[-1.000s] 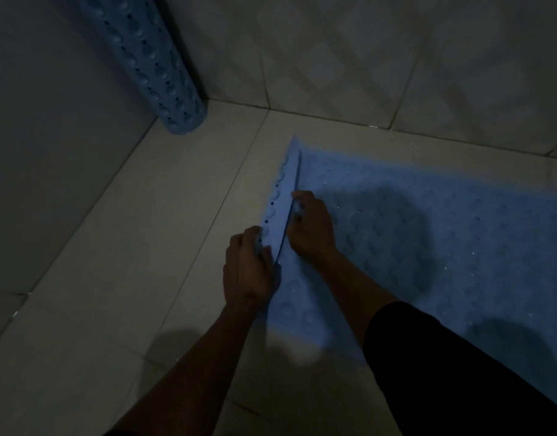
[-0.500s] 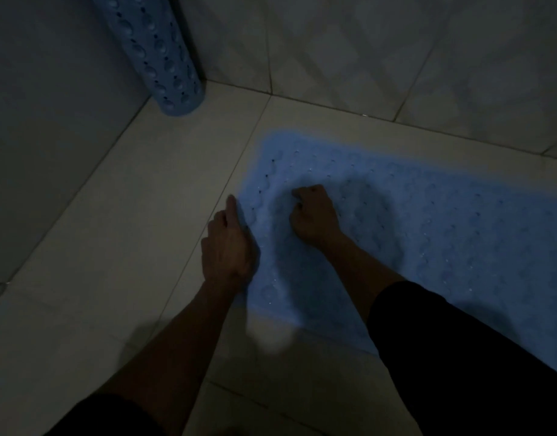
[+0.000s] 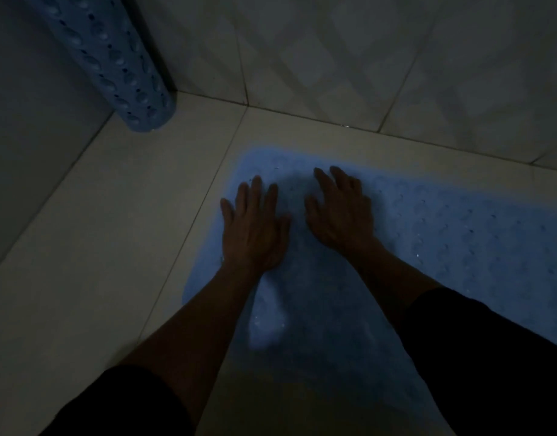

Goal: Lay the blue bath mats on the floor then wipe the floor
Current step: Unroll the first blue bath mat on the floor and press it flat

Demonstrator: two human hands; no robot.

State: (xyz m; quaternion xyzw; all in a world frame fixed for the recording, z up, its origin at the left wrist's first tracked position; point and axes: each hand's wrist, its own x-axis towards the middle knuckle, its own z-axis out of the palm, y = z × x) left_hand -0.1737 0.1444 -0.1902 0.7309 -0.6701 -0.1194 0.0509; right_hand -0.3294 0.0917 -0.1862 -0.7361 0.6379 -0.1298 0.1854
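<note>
Blue bath mat [image 3: 444, 234]: left hand [image 3: 255, 231] and right hand [image 3: 343, 215] press it flat, fingers spread (gripping nothing). Next: unroll rolled mat [image 3: 119, 64] beyond its corner.

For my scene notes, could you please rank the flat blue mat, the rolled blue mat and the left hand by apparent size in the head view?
1. Flat blue mat
2. Rolled blue mat, partly cropped
3. Left hand

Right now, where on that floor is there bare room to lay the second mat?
The widest free patch is the bare tile left of the flat mat, running from the rolled mat in the corner toward the camera. A narrow strip stays bare between the flat mat and the back wall. Both hands, left and right, crowd the mat's left end.
</note>
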